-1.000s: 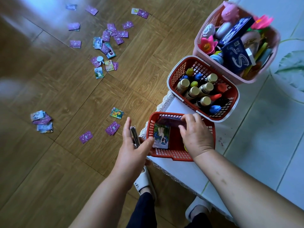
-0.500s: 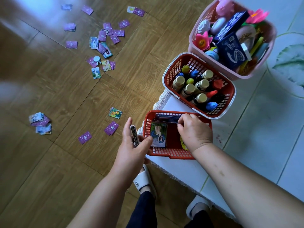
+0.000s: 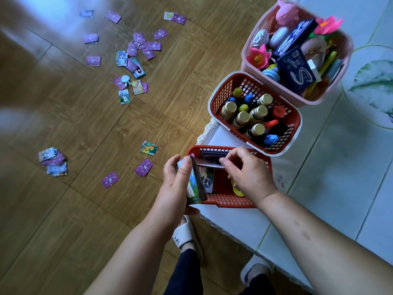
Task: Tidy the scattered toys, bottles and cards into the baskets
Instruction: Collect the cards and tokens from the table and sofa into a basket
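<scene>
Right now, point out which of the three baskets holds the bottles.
The middle red basket with the white rim: capped bottles stand upright in it. The smaller red basket nearer you holds cards, and the pink basket holds toys.

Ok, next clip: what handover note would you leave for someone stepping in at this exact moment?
Left hand holds a card stack beside the small red basket. Right hand pinches stored cards inside it.
Done: bottles are in the larger red basket, toys in the pink basket.
Left: drop the stack in, then gather the floor cards, including the pile.
</scene>
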Demonstrator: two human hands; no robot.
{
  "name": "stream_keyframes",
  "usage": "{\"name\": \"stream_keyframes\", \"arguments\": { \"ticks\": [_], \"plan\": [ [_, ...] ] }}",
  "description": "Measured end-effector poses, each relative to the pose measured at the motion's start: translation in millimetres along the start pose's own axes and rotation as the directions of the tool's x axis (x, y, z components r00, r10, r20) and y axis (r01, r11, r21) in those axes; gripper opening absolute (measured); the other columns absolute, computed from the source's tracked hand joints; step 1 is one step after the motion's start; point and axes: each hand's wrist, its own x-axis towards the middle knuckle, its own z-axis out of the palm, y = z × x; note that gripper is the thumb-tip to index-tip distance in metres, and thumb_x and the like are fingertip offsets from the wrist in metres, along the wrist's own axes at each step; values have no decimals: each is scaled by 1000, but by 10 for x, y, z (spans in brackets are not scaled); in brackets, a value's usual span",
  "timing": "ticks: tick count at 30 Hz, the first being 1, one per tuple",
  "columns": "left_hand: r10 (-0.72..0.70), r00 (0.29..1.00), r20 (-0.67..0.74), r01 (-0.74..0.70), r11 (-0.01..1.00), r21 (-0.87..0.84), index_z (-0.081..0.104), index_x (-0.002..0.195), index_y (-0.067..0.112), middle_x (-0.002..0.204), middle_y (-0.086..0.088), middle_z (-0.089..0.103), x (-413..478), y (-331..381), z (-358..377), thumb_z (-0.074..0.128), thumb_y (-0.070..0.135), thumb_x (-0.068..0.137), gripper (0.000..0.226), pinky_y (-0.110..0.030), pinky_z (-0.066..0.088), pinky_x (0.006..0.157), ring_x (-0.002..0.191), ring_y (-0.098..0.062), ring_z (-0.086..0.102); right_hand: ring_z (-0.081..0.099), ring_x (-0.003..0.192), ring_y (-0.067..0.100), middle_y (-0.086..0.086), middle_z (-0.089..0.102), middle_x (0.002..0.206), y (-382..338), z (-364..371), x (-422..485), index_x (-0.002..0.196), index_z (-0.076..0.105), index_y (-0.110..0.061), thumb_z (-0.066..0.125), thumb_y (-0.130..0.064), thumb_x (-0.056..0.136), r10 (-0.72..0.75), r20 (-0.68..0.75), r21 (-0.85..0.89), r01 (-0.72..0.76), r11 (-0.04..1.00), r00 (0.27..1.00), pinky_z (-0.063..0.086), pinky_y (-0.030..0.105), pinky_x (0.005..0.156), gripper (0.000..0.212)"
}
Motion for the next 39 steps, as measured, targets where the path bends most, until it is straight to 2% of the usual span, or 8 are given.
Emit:
{"name": "stream_keyframes", "arguments": {
  "ticks": [5,10,13,17,21,28,32,39],
  "plan": [
    [-52,997,64,48,996,75,27,144,43,114,-3,64,12,23,112,29,57,97,50,-32,56,57,89,-19,71,65,65,15,0,71,86,-261,14,-189,111,58,-20,71,-49,78,31,568,372,-289,882,823,46,26,48,46],
    [-59,997,49,50,985,163,27,145,43,118,4,65,36,-10,118,48,44,98,51,-43,59,77,96,-18,70,68,96,13,2,70,107,-57,48,-199,120,53,-21,63,-23,89,143,545,297,-350,888,826,57,36,81,32],
    [-106,992,-70,109,993,48,49,135,19,110,-7,70,115,-22,19,55,29,98,38,-46,60,80,85,-20,74,67,85,17,11,70,104,53,-179,-182,117,51,-6,54,-8,95,267,447,501,-487,716,854,51,25,58,23],
    [-364,926,98,370,826,-425,50,119,-4,117,-26,55,250,55,106,50,11,100,24,-33,62,60,83,-31,74,65,66,18,16,70,94,142,-440,-215,115,53,-2,42,2,96,390,426,656,-576,488,816,40,25,45,22],
    [-436,896,81,422,780,-462,43,124,3,124,-25,50,379,80,321,47,7,99,26,-37,60,66,96,-34,71,62,53,19,16,64,71,108,-512,-276,93,52,-1,40,7,89,444,577,384,-707,594,686,37,23,41,14],
    [-381,922,71,372,817,-441,50,123,-7,122,-28,60,577,162,280,42,4,98,28,-25,59,50,59,-18,71,58,57,13,15,64,79,146,-255,-183,92,59,1,53,2,90,514,627,105,-717,689,585,41,19,40,7],
    [-355,928,114,370,836,-406,52,109,-10,88,-21,72,585,277,202,39,-3,96,20,-26,58,52,59,-18,72,62,59,13,10,69,79,150,-60,-95,91,66,-2,62,-3,89,536,548,210,-726,655,642,45,19,43,4],
    [-259,962,90,274,923,-269,61,107,-6,94,-18,73,610,358,61,40,-6,94,25,-27,56,53,67,-21,69,67,84,18,4,70,95,98,388,68,101,67,-12,70,-12,85,563,288,236,-627,742,775,56,30,74,16]
  ]
}}
